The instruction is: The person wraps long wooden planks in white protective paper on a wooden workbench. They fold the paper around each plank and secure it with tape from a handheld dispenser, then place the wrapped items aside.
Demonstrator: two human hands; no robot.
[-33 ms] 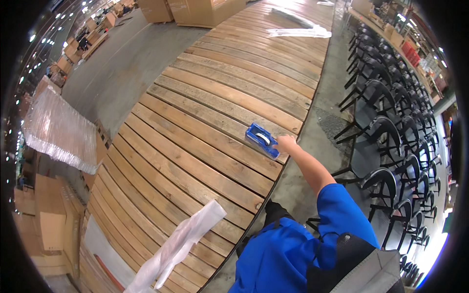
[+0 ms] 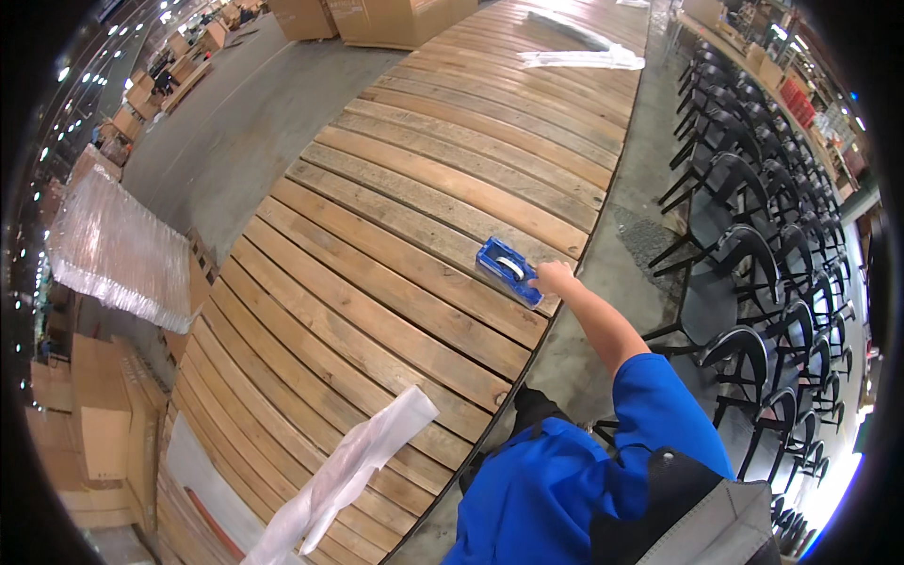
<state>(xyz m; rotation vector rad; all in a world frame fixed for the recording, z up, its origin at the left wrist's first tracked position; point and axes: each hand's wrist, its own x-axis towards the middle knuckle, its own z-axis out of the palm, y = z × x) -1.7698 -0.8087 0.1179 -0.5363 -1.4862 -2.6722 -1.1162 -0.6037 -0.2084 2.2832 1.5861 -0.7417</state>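
Note:
A blue tape dispenser with a white roll in it sits on the slatted wooden table, close to the table's right edge. My right hand reaches to its near right end, with the fingers bent and closed there. Whether they pinch the dispenser's body or the loose end of the tape is too small to make out. My left hand is out of sight. Nearer to me on the same table lies a long bundle wrapped in white foam sheet.
The slatted wooden table stretches from lower left to upper right. White-wrapped pieces lie at its far end. Rows of black chairs stand along its right side. Cardboard boxes and a film-wrapped stack are beyond its left side.

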